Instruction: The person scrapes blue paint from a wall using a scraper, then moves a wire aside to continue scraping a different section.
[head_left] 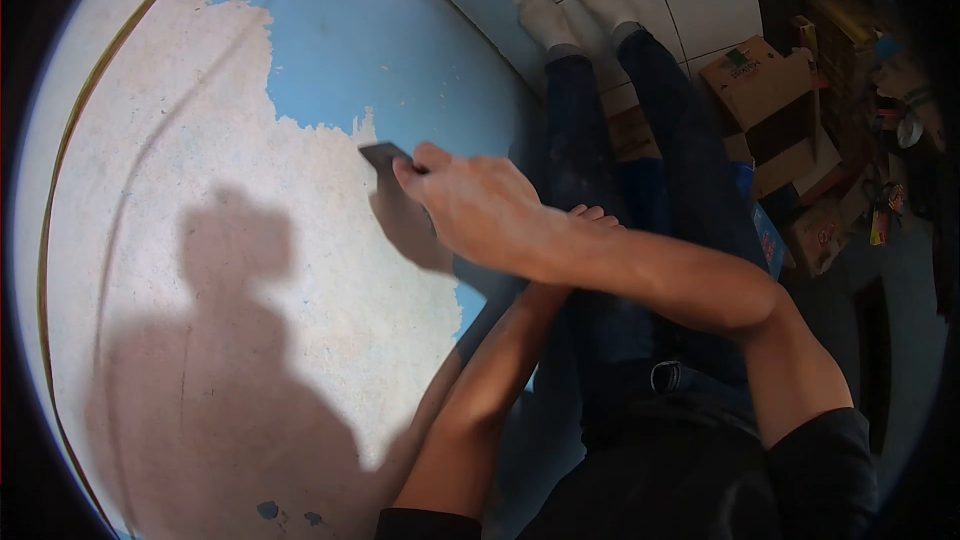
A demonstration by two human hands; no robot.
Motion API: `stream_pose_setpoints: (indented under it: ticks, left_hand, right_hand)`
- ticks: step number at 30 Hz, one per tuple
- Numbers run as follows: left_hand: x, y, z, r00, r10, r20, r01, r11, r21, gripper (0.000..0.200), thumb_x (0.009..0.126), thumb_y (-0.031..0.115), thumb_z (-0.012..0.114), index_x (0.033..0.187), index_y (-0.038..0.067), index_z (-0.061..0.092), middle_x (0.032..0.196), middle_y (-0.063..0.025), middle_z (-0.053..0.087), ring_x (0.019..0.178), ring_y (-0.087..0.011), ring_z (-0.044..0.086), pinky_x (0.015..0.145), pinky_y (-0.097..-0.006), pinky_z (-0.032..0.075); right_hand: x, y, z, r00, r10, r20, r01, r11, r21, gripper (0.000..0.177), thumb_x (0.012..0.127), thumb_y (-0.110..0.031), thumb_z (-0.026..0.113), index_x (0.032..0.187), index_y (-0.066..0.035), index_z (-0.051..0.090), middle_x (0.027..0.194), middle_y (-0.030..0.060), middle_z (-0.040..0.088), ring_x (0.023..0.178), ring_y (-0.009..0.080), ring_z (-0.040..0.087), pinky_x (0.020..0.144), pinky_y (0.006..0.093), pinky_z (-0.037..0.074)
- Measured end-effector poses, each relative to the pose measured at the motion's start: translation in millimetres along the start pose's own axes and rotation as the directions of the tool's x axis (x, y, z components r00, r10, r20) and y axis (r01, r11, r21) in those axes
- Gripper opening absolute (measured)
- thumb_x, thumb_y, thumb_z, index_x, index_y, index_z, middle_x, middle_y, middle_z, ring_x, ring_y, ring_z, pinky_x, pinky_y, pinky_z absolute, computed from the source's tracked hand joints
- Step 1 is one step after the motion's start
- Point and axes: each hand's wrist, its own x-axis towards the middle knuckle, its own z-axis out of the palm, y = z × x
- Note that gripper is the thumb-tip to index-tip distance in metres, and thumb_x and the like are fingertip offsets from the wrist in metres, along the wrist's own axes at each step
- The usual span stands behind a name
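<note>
Right hand [475, 205] clamps its fingers tight round the scraper [385, 153], blade against the wall [250, 270] at the blue paint [400, 50] edge; left hand [592, 214] tucks under the right forearm as a brace, grip hidden.

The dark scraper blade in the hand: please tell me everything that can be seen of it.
The dark flat scraper blade looks like thin grey-black metal with a straight front edge. Only its front part shows; the rest is hidden in the right hand, which is closed on it. It lies against the wall, its edge at the border between the blue paint and the bare pale plaster.
</note>
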Motion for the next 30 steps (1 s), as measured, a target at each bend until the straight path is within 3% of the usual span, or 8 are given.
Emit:
stream_pose_setpoints:
  ticks: [2, 5, 9, 14, 23, 26, 28, 30]
  left_hand:
    - [3, 7, -18, 0.979, -0.051, 0.198, 0.059, 0.998, -0.038, 0.013, 0.088, 0.027, 0.064, 0.09, 0.018, 0.055, 0.089, 0.0016, 0.054, 0.091, -0.0162, 0.055, 0.088, -0.032, 0.045]
    - [8, 10, -17, 0.996, 0.006, -0.09, -0.015, 0.995, -0.101, 0.021, 0.084, 0.025, 0.068, 0.074, 0.014, 0.054, 0.075, 0.0007, 0.052, 0.072, -0.0195, 0.049, 0.068, -0.0371, 0.039]
    - [-20, 17, 59, 0.938, -0.214, -0.274, 0.219, 0.976, -0.012, 0.032, 0.093, 0.037, 0.064, 0.119, 0.018, 0.062, 0.12, -0.002, 0.061, 0.117, -0.023, 0.055, 0.105, -0.0415, 0.042]
    - [7, 10, -31, 0.726, -0.192, 0.661, 0.307, 0.95, -0.06, 0.054, 0.097, 0.044, 0.063, 0.144, 0.018, 0.055, 0.152, -0.0064, 0.052, 0.141, -0.0286, 0.044, 0.119, -0.0468, 0.032]
    - [-37, -7, 40, 0.989, -0.118, 0.087, 0.135, 0.964, -0.231, 0.055, 0.096, 0.045, 0.065, 0.143, 0.017, 0.059, 0.151, -0.005, 0.056, 0.14, -0.0302, 0.049, 0.116, -0.0486, 0.037]
    - [55, 22, -67, 0.422, -0.244, 0.873, 0.272, 0.953, 0.134, 0.064, 0.096, 0.049, 0.063, 0.15, 0.017, 0.052, 0.159, -0.0064, 0.047, 0.147, -0.0296, 0.04, 0.123, -0.0484, 0.028]
    - [-2, 9, 2, 0.946, -0.164, 0.281, 0.212, 0.966, -0.151, 0.054, 0.093, 0.046, 0.064, 0.138, 0.016, 0.062, 0.149, -0.0099, 0.056, 0.14, -0.0344, 0.047, 0.119, -0.0514, 0.032]
    - [-18, 7, 21, 0.988, -0.137, -0.072, 0.115, 0.962, -0.248, 0.05, 0.092, 0.045, 0.064, 0.132, 0.016, 0.067, 0.144, -0.0116, 0.06, 0.137, -0.0365, 0.05, 0.117, -0.0526, 0.034]
  right_hand:
    - [-12, -2, 1, 1.0, -0.012, 0.009, 0.012, 1.0, -0.007, 0.048, 0.088, -0.001, 0.058, 0.135, 0.0, 0.063, 0.114, 0.0167, 0.063, 0.078, 0.0359, 0.072, 0.07, 0.0449, 0.061]
    - [-11, -1, 0, 1.0, 0.013, 0.013, -0.013, 1.0, -0.004, 0.046, 0.089, -0.001, 0.057, 0.135, 0.0, 0.063, 0.115, 0.0182, 0.063, 0.08, 0.0373, 0.072, 0.072, 0.0453, 0.061]
    - [29, 18, 3, 0.998, 0.069, -0.004, -0.069, 0.997, 0.035, 0.042, 0.093, -0.002, 0.054, 0.134, 0.001, 0.063, 0.116, 0.0183, 0.064, 0.083, 0.0378, 0.072, 0.074, 0.0457, 0.061]
    - [3, 0, -6, 0.998, 0.045, 0.044, -0.048, 0.997, 0.06, 0.029, 0.104, -0.01, 0.047, 0.115, 0.009, 0.066, 0.117, 0.0239, 0.065, 0.096, 0.0402, 0.071, 0.086, 0.0475, 0.058]
    - [31, 25, 7, 0.998, -0.036, -0.044, 0.036, 0.999, -0.015, 0.033, 0.097, -0.001, 0.051, 0.127, 0.004, 0.064, 0.114, 0.0191, 0.064, 0.088, 0.0399, 0.071, 0.076, 0.0466, 0.06]
    - [7, 4, -2, 0.999, -0.014, -0.031, 0.015, 0.999, 0.043, 0.032, 0.099, -0.002, 0.049, 0.126, 0.004, 0.064, 0.114, 0.0202, 0.065, 0.089, 0.0414, 0.071, 0.079, 0.0481, 0.06]
    - [24, 12, 0, 1.0, 0.01, -0.019, -0.01, 1.0, 0.025, 0.032, 0.099, -0.002, 0.049, 0.127, 0.004, 0.064, 0.115, 0.0207, 0.065, 0.089, 0.0416, 0.071, 0.08, 0.049, 0.059]
    - [52, 26, -6, 1.0, 0.023, 0.013, -0.023, 1.0, -0.016, 0.033, 0.098, -0.004, 0.052, 0.128, 0.003, 0.065, 0.114, 0.0202, 0.065, 0.089, 0.0413, 0.071, 0.079, 0.0496, 0.059]
